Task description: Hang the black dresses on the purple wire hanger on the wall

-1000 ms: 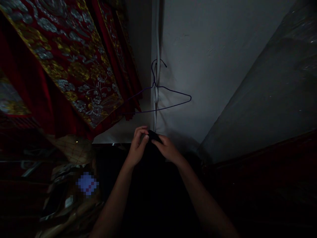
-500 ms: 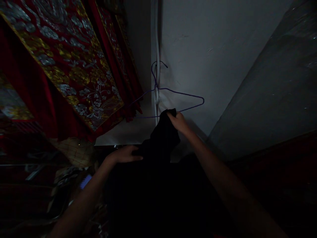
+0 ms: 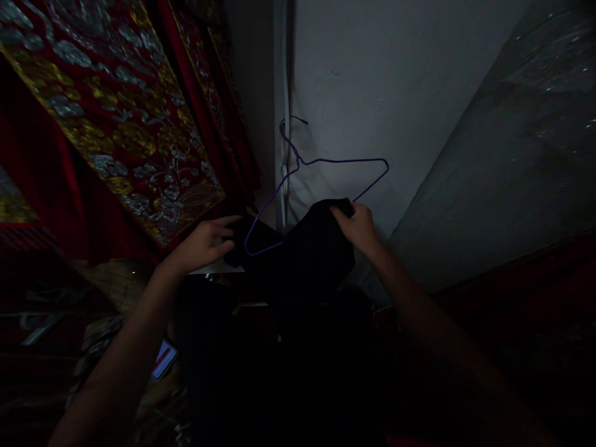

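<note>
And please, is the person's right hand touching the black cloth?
Touching. The head view shows it: the right hand grips the black cloth near its upper edge, with the thumb lying over its near side.

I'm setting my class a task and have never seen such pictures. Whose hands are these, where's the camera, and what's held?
No machine here: these are a person's bare hands, seen by one camera worn on the head, looking forward and down. The right hand grasps black cloth; the left hand is at its other side, but the dark hides whether it holds on. A purple hanger is in front of a pale wall, its left end before the cloth. Red embroidered fabric hangs at left; lower down lies what looks like a lit phone.
</note>
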Tool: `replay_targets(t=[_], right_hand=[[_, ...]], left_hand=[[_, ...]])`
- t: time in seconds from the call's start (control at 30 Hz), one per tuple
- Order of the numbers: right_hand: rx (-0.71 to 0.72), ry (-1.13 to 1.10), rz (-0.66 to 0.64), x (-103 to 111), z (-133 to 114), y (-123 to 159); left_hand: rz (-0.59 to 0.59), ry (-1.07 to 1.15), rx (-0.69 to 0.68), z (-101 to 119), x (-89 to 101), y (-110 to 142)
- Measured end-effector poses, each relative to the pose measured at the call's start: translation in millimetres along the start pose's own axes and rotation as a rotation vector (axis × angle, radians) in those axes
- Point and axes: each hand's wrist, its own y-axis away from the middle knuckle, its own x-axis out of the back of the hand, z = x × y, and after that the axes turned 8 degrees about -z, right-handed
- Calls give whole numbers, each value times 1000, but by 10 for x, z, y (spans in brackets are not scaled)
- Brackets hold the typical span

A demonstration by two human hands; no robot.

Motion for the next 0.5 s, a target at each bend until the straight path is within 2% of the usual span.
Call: replay_targets(t=[0.1, 0.17, 0.27, 0.4, 0.5], right_hand=[[41, -9, 8, -24, 34, -4], [66, -21, 10, -59, 37, 11], [59, -33, 19, -120, 15, 45], [28, -29, 0, -170, -26, 64], [13, -9, -9, -183, -34, 61]], left_hand=[[-228, -17, 20, 17, -55, 78], [-316, -42, 31, 35, -67, 144], [-285, -52, 9, 85, 16, 203], [-202, -56, -98, 167, 184, 171], [-170, -64, -172, 248, 214, 148]])
